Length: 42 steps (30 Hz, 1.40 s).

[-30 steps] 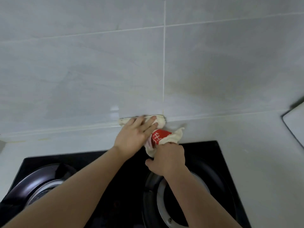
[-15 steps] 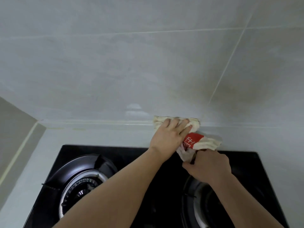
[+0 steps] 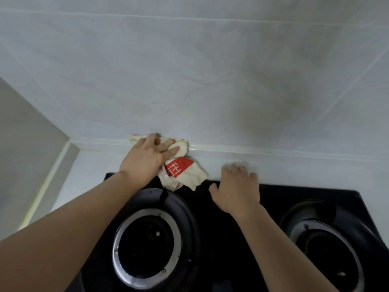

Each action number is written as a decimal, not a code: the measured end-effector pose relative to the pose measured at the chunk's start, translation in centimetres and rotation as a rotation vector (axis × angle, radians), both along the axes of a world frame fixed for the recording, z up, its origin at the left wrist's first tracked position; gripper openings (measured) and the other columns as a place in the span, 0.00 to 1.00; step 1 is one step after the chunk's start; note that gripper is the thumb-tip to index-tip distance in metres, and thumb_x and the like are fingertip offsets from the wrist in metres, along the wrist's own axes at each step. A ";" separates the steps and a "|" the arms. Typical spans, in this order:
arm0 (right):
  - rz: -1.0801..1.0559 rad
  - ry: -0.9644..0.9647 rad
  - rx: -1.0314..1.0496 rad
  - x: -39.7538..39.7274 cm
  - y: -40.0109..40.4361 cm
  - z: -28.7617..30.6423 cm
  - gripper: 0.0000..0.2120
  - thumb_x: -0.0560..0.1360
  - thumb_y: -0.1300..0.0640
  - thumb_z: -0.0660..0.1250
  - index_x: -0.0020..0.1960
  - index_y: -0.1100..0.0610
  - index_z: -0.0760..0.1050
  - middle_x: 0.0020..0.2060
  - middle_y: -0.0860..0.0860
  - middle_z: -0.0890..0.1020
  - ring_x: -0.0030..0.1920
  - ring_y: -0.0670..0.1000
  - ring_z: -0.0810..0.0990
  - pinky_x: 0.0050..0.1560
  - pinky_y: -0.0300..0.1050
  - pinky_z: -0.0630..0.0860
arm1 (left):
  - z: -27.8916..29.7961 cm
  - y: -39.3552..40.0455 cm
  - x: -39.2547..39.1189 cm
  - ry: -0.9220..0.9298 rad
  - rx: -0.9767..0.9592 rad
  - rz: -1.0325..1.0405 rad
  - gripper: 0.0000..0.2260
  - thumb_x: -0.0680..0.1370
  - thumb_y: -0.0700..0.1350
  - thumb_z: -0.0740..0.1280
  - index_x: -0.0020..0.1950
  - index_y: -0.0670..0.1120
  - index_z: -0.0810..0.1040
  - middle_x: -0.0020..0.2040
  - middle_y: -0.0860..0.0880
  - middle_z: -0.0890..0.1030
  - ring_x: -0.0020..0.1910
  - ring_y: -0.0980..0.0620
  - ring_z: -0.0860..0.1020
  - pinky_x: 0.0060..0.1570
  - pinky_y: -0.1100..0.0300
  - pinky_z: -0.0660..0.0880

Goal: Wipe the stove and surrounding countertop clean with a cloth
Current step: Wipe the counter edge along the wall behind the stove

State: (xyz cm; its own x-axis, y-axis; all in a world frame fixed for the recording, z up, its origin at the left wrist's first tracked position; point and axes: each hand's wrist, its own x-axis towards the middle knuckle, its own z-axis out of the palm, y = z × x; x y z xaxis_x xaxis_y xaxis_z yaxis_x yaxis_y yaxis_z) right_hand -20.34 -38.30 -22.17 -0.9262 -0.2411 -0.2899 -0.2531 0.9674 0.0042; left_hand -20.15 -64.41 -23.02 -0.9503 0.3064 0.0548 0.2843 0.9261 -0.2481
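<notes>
Pressing cloth with flat left hand into the wall seam at 12 o'clock of stove; resting right hand, fingers loose, holding nothing, on worktop at cloth's 3 o'clock.

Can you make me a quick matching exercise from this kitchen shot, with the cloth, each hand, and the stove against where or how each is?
Column one:
1. cloth
2. left hand
3. right hand
4. stove

Column two:
A. black, with two burners
B. presses the cloth at the wall seam
C. cream with a red patch
D. rests on the stove's back edge, holding nothing

Pairs: 1-C, 2-B, 3-D, 4-A
</notes>
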 end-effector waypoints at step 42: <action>0.091 0.064 0.094 0.8 -7.4 -2.5 0.31 0.83 0.36 0.49 0.73 0.59 0.65 0.62 0.59 0.76 0.57 0.61 0.79 0.53 0.52 0.76 | 1.0 -14.6 9.5 -0.368 0.087 0.531 0.20 0.78 0.50 0.64 0.71 0.60 0.74 0.55 0.49 0.82 0.64 0.45 0.74 0.66 0.51 0.64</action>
State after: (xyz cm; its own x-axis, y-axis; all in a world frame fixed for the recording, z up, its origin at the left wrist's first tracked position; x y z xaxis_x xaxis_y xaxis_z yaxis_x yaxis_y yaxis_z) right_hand -19.55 -45.65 -24.67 -0.9192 -0.2995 -0.2557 -0.3360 0.9351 0.1126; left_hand -10.70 -78.96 -22.02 -0.9327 -0.2012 -0.2994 -0.1658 0.9762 -0.1396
